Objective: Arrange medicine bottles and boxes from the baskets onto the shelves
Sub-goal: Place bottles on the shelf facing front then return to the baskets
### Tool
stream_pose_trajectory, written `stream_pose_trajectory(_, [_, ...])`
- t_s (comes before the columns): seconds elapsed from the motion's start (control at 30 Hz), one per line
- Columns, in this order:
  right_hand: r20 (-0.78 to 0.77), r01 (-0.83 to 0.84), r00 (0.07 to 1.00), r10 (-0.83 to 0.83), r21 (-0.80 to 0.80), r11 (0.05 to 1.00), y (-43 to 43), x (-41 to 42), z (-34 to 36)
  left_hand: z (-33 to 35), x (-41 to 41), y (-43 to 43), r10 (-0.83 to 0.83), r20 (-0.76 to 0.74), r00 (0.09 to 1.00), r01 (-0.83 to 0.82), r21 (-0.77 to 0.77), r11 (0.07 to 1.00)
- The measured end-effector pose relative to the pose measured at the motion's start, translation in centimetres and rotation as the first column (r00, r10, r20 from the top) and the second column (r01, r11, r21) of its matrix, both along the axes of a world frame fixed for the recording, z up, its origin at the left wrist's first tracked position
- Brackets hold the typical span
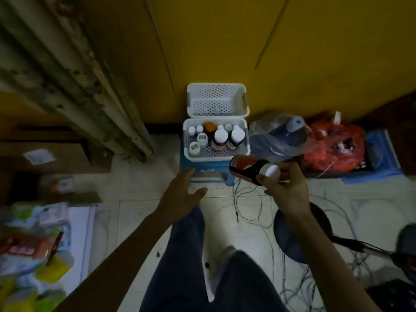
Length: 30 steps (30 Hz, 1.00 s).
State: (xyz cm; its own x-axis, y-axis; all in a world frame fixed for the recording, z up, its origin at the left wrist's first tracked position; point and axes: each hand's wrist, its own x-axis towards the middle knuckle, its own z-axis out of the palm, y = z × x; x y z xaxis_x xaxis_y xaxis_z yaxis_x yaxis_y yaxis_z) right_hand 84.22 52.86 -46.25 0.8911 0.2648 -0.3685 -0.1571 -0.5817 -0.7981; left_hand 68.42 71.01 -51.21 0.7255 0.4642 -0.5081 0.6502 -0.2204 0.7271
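My right hand [287, 188] grips a dark brown medicine bottle [247, 168] with a red label and a white cap, held on its side just right of the near basket. That white perforated basket [245, 149] stands on a blue stool [186, 165] and holds several white-capped bottles [219, 137] and one orange-capped one [210, 126]. Behind it a second white basket [216, 102] looks empty. My left hand [182, 192] hovers with fingers relaxed near the stool's front left corner, holding nothing.
A yellow wall [225, 41] rises behind the baskets. Plastic bags, one clear [279, 136] and one red [335, 147], lie to the right. Loose cables [249, 206] cross the tiled floor. Cardboard boxes [49, 156] and colourful packets [31, 246] sit on the left. A person's head [407, 253] shows at bottom right.
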Motion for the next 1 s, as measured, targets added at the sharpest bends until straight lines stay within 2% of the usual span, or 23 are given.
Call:
stream_pose_trajectory(0.17, [-0.034,0.100,0.994,-0.103,-0.065,0.993,5.0,3.5,-3.8,-5.1,5.3,5.9,-0.203,-0.075,0.976,0.208,0.059,0.976])
stream_pose_trajectory(0.3, [-0.015,0.080,0.997,-0.082,-0.089,0.993,8.6,6.2,-5.3,-6.4,10.0,8.3,-0.218,0.004,0.976,0.217,0.098,0.971])
stream_pose_trajectory(0.4, [0.102,-0.030,0.994,0.039,-0.085,0.996,12.0,10.3,-6.2,-8.3,14.3,10.2,-0.272,0.090,0.958,0.244,0.239,0.940])
stream_pose_trajectory(0.53, [0.275,-0.178,0.933,0.232,-0.207,0.962,17.2,18.2,-9.1,-10.8,20.4,12.7,-0.328,-0.053,0.943,0.322,0.384,0.865])
stream_pose_trajectory(0.63, [0.221,-0.312,0.884,0.412,-0.376,0.872,20.9,23.6,-12.1,-13.7,23.2,14.0,-0.376,-0.187,0.908,0.419,0.445,0.792])
stream_pose_trajectory(0.73, [0.136,-0.417,0.806,0.576,-0.561,0.716,23.8,27.2,-14.6,-16.4,23.5,14.5,-0.391,-0.302,0.870,0.490,0.425,0.761])
stream_pose_trajectory(0.9, [0.069,-0.493,0.666,0.743,-0.706,0.508,26.0,29.8,-18.1,-18.2,22.8,14.7,-0.394,-0.277,0.877,0.481,0.468,0.741])
stream_pose_trajectory(1.0, [0.085,-0.494,0.610,0.788,-0.736,0.462,26.3,30.0,-19.5,-18.4,23.0,14.9,-0.390,-0.276,0.878,0.477,0.462,0.748])
